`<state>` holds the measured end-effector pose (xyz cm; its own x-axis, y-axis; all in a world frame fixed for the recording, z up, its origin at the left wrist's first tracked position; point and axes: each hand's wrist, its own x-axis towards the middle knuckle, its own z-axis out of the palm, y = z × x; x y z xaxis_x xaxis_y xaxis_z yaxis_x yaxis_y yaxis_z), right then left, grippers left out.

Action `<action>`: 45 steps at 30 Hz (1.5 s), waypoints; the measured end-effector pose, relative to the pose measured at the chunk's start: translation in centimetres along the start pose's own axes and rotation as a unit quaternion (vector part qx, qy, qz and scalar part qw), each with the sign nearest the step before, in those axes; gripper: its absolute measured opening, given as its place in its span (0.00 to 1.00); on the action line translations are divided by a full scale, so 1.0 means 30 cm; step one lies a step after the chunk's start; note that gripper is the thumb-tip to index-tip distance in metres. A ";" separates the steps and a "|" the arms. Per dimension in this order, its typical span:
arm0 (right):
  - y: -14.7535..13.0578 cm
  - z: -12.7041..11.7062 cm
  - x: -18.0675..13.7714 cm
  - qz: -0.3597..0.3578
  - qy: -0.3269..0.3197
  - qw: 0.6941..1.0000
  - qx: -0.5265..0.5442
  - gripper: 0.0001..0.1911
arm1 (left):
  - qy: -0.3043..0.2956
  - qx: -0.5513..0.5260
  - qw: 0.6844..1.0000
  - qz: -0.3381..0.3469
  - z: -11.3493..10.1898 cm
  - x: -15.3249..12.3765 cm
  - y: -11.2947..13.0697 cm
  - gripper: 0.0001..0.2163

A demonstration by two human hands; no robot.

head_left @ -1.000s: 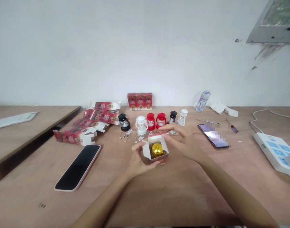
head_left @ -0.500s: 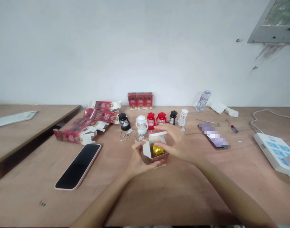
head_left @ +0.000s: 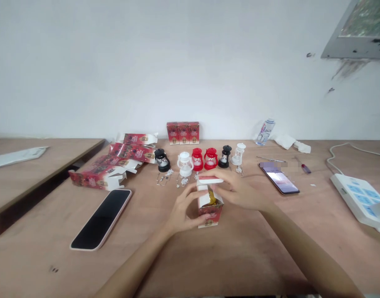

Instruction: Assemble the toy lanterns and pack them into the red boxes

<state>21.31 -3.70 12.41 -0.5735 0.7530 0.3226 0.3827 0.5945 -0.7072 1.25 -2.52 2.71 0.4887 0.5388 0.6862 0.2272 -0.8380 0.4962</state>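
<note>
A small red printed box (head_left: 211, 218) stands upright on the table with its top flaps raised. Inside it shows the shiny gold top of a small lantern (head_left: 212, 198), partly covered by a white side flap. My left hand (head_left: 184, 212) is closed round the box's left side, thumb near the front and fingers by the left flap. At the top right, my right hand (head_left: 243, 193) has its fingers curled on the lid flap (head_left: 211, 181) and its thumb by the opening. Just behind are white (head_left: 185, 164), red (head_left: 211, 159) and black (head_left: 224, 157) small lanterns.
Flattened red boxes (head_left: 95, 179) pile up at left, near a dark-screened phone (head_left: 102, 219). Three closed boxes (head_left: 182, 133) stand against the wall. On the right are another phone (head_left: 279, 179), a screwdriver (head_left: 306, 168), a bottle (head_left: 265, 132) and a power strip (head_left: 357, 198).
The left side flap has folded inward over part of the gold lantern. My right hand has shifted slightly right and down, and the box now sits a little nearer and more upright.
</note>
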 end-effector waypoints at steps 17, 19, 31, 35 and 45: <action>0.024 0.028 0.002 -0.051 -0.127 0.973 -0.188 0.21 | 0.080 -0.122 0.982 -0.123 0.033 -0.028 -0.027 0.34; 0.023 0.041 -0.003 -0.043 -0.145 0.967 -0.206 0.24 | 0.072 -0.136 0.978 -0.144 0.027 -0.025 -0.027 0.35; 0.026 -0.200 0.037 0.009 0.133 0.979 -0.157 0.36 | -0.130 0.031 0.969 -0.206 0.061 -0.043 -0.114 0.42; 0.097 -0.349 0.220 -0.046 0.397 0.878 -0.264 0.38 | -0.181 0.137 0.953 -0.199 0.072 -0.042 -0.104 0.27; 0.582 -0.375 0.665 0.226 0.177 0.902 -0.323 0.32 | -0.203 0.188 0.949 -0.151 0.078 -0.052 -0.112 0.25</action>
<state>24.70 24.88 13.58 -0.0291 0.9345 0.3547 0.9269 0.1580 -0.3404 1.68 -0.76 -1.27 0.6199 0.7458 0.2440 0.6558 -0.6632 0.3608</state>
